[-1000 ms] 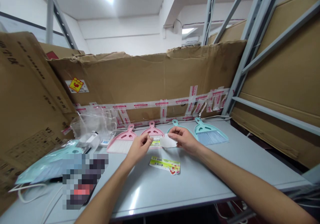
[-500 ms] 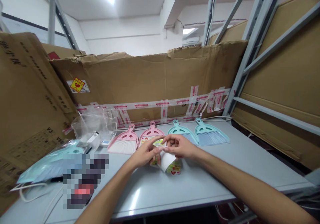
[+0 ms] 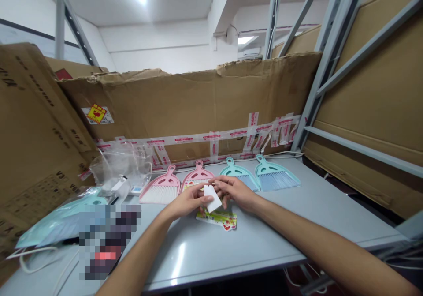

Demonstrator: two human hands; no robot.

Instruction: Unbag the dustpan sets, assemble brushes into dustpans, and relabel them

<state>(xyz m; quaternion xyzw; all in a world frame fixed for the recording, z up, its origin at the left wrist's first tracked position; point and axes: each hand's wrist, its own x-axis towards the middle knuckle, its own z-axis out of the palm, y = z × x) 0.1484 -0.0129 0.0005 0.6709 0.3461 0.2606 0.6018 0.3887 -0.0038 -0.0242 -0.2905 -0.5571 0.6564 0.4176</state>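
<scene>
A small white card (image 3: pixel 212 200), its blank side facing me, is pinched between the thumb and fingers of my left hand (image 3: pixel 191 201). My right hand (image 3: pixel 236 192) is beside the card's right edge with fingers apart and bent; whether a fingertip touches the card is hard to tell. Below them a green and yellow printed card (image 3: pixel 217 220) with red pictures lies on the table. Just behind my hands stand a pink dustpan-and-brush set (image 3: pixel 198 171), partly covered by the left hand, and a turquoise dustpan-and-brush set (image 3: pixel 236 170), partly covered by the right hand.
Another pink set (image 3: pixel 161 188) and another turquoise set (image 3: pixel 277 177) flank the row on the grey table (image 3: pixel 264 247). At left are clear plastic bags (image 3: pixel 122 163), a bagged turquoise set (image 3: pixel 69 216) and a pixelated item (image 3: pixel 114 243). A large cardboard sheet (image 3: pixel 185 106) forms the back.
The curled white piece between my hands now shows as a small flat card in my left hand. My right hand's pinch has loosened, and more of the printed card below is visible.
</scene>
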